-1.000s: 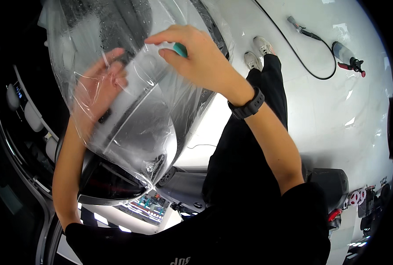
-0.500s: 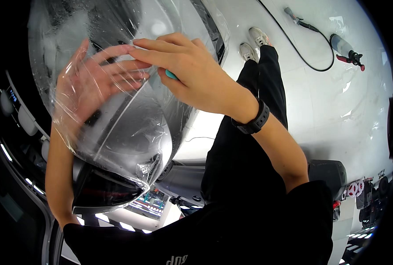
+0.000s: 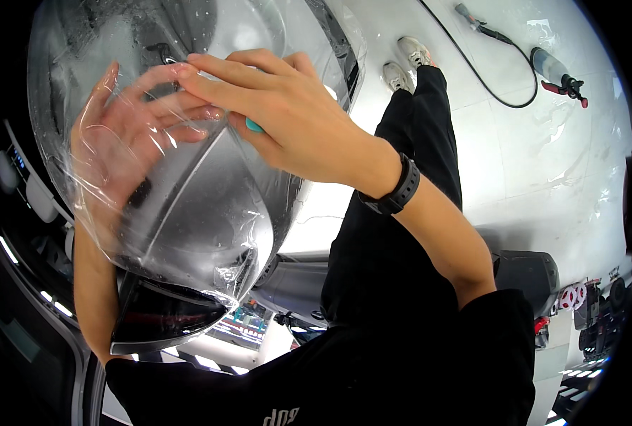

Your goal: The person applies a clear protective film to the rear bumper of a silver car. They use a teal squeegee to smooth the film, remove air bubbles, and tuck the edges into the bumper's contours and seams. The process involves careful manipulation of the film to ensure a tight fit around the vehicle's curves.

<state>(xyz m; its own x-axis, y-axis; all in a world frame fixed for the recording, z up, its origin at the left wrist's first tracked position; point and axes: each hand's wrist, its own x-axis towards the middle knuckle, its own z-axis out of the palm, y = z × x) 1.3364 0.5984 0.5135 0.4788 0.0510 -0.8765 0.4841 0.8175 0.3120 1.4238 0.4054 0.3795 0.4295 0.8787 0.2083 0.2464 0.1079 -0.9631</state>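
A clear, wet plastic film (image 3: 209,192) drapes over a grey car body panel, with droplets and creases in it. Beneath or behind it my left hand (image 3: 134,128) shows through, open, palm visible and fingers spread. My right hand (image 3: 273,106) is on the near side of the film, its fingertips meeting the left index fingertip at the film. Tucked in the right palm is a small teal piece (image 3: 255,126), mostly hidden, so its kind cannot be told. A black watch (image 3: 401,188) is on my right wrist.
Below the film juts a glossy dark car part (image 3: 163,312) with a silver edge. Car seats (image 3: 42,195) show through an opening at left. On the pale floor lie a bottle with a red trigger (image 3: 554,71) and a corded tool (image 3: 481,27). My shoes (image 3: 404,64) stand nearby.
Both hands have shifted slightly left together, carrying the film with them. The fingertips still meet, and the teal piece stays in my right hand.
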